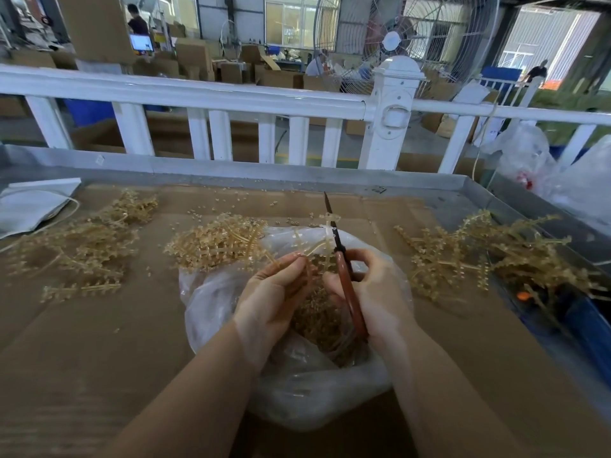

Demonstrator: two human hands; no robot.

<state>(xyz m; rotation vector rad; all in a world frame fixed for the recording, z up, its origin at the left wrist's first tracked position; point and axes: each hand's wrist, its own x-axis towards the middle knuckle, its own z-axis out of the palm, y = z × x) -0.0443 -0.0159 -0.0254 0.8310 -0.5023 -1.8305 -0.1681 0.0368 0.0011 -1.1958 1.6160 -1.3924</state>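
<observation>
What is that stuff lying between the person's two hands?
In the head view, between the left hand, pinching an amber plastic branch, and the right hand, gripping red-handled cutters, lies the open clear plastic bag with small amber bits heaped inside.

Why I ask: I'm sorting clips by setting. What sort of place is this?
Probably a factory floor: stacked cardboard boxes behind a white railing, a big industrial fan, and a cardboard-lined metal worktable where the right hand holds red-handled cutters to an amber plastic sprue in the left hand.

Metal-rimmed table [231, 166] w/ cardboard liner [99, 342]; on it sprue piles [82, 246], clear bag [307, 391], loose bits [238, 201].
</observation>
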